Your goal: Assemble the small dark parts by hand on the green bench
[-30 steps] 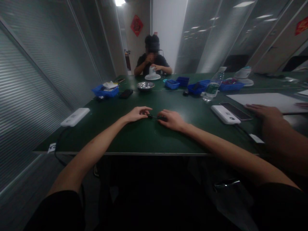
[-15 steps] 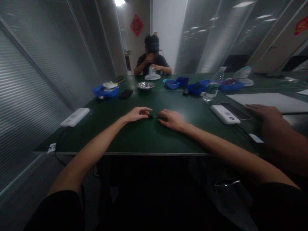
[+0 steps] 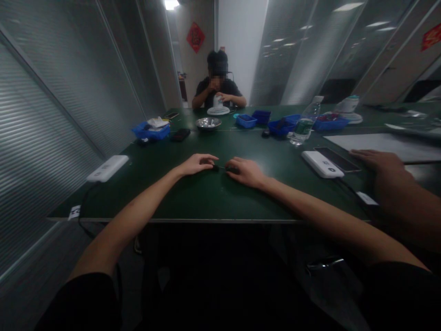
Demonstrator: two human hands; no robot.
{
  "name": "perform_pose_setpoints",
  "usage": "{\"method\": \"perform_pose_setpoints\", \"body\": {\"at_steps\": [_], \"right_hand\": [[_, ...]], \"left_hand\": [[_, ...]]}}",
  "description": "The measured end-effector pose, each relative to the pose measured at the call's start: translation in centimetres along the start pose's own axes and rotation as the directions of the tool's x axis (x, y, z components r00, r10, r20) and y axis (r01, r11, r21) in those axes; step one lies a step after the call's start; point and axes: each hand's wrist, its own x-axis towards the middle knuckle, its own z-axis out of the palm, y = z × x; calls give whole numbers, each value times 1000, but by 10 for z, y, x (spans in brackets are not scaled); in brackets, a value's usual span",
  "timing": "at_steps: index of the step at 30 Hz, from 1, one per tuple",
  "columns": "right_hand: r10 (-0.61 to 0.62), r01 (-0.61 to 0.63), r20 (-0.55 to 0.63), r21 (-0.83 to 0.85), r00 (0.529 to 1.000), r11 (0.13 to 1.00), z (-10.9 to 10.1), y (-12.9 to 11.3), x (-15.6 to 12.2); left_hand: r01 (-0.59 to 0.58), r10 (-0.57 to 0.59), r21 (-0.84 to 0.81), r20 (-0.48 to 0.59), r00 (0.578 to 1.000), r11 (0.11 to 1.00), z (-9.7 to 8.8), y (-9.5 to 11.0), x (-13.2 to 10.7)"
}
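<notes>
Small screwdriver-like tool [image 3: 233, 170] lies low over the green tabletop [image 3: 220, 197], between the hands. Dark handle, thin pale shaft pointing left at a small black part [image 3: 216, 168]; finer detail lost in dimness. Right hand [image 3: 247, 172] closed over the handle; left hand [image 3: 195, 164] half-curled, index finger raised, thumb tip at the black part, pinch or mere touch unclear. Judged light and stiff, shaft probably slick; best held by the handle, black part by its sides.

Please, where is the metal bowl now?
In the head view, the metal bowl is just left of centre, beyond the left hand, between a black object and a blue tray.
</notes>
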Motion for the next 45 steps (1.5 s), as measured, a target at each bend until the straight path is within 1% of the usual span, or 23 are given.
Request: {"method": "perform_pose_setpoints", "body": {"at_steps": [9, 13, 16, 19, 26, 30, 34, 39, 42, 45], "right_hand": [[-13, 13, -1, 16, 1000, 1000, 1, 2, 0], [-14, 14, 10, 6, 1000, 1000, 2, 3, 0], [-11, 11, 1, 6, 1000, 1000, 2, 3, 0], [-27, 27, -6, 11, 1000, 1000, 3, 3, 0], [-39, 39, -3, 24, 999, 999, 2, 4, -1], [-41, 41, 5, 29, 999, 999, 1, 3, -1], [-65, 65, 10, 21, 998, 998, 1, 2, -2], [-60, 60, -3, 40, 998, 997, 1, 2, -2], [-64, 64, 9, 24, 998, 998, 0, 1, -1], [-69, 69, 21, 21, 997, 997, 0, 0, -1]], "left_hand": [[20, -20, -28, -4, 1000, 999, 3, 4, 2], [11, -12, -17, -18, 1000, 1000, 6, 4, 3], [16, -17, -14, -35, 999, 1000, 8, 4, 3], [17, -18, -26, -29, 999, 1000, 9, 5, 3], [11, -10, 16, -61, 998, 1000, 12, 9, 4], [8, -8, 7, -57, 998, 1000, 13, 11, 4], [-14, 16, 37, -57, 998, 999, 15, 12, 4], [2, 1, 62, -56, 998, 998, 17, 10, 4], [-30, 34, 65, -60, 998, 997, 20, 10, 5], [-65, 68, 58, -40, 997, 996, 25, 11, 6]]}}
